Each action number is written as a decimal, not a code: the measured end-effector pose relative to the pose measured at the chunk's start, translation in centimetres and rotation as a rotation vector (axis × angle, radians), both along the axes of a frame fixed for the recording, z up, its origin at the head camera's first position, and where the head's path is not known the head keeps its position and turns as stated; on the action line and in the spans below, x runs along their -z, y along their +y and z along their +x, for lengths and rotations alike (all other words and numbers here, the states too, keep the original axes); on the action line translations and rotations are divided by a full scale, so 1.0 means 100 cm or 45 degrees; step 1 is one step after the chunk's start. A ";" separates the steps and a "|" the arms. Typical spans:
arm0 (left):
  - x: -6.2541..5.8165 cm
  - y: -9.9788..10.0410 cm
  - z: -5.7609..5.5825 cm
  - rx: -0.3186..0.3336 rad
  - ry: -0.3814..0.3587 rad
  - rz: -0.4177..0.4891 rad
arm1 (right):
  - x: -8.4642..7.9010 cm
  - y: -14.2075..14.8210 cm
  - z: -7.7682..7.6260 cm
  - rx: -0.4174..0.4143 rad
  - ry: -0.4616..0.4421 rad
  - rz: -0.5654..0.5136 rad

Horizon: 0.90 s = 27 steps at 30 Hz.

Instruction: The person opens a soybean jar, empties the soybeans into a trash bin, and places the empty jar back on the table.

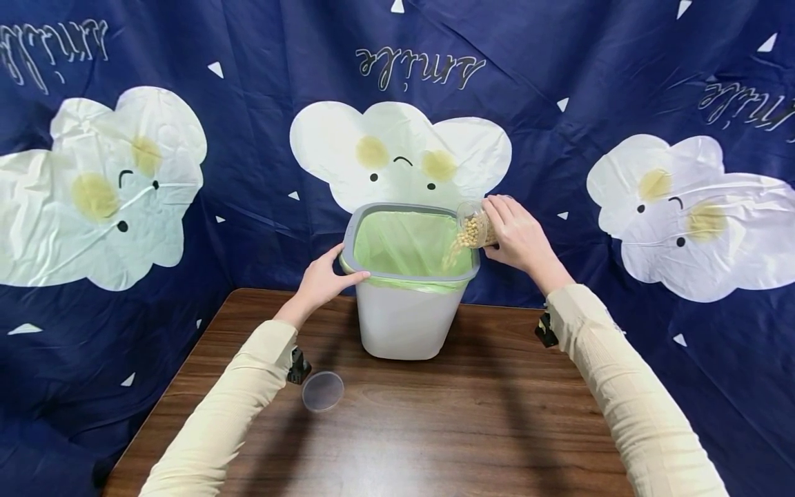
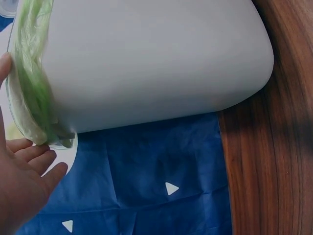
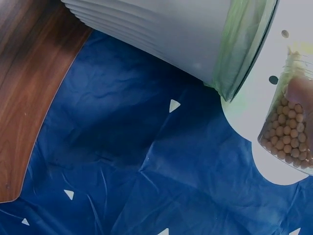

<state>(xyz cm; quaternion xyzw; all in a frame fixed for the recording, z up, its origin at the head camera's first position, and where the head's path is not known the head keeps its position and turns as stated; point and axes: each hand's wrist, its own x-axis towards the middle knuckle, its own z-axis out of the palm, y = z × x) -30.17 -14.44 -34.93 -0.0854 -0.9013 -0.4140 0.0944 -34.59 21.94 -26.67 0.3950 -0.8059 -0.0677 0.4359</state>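
Note:
A light grey trash bin [image 1: 404,321] with a grey rim stands upright on the table, lined with a green plastic bag [image 1: 400,241]. My left hand [image 1: 321,281] holds the rim at its left side, thumb towards the front; in the left wrist view its fingertips [image 2: 46,159] touch the lined edge. My right hand [image 1: 517,235] grips a clear jar [image 1: 486,231], tipped over the bin's right side. Yellowish round beans [image 1: 457,250] pour from its mouth into the bag. In the right wrist view, many beans [image 3: 286,129] are still inside the jar.
A clear round lid [image 1: 323,391] lies flat on the brown wooden table [image 1: 422,435], near the left forearm. Behind the table hangs a dark blue cloth [image 1: 261,172] printed with white clouds. Both wrists carry a small black camera.

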 end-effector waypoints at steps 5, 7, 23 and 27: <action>-0.002 0.001 0.003 0.002 -0.004 0.004 | -0.001 -0.001 0.000 -0.004 0.020 0.010; -0.002 0.002 0.003 0.002 -0.004 0.003 | -0.001 -0.002 0.001 -0.011 0.029 0.012; -0.002 0.002 0.003 0.001 -0.004 0.010 | -0.002 -0.006 0.002 -0.042 0.021 0.029; -0.001 0.000 0.003 -0.004 0.005 0.004 | -0.001 -0.007 0.002 -0.058 0.020 0.041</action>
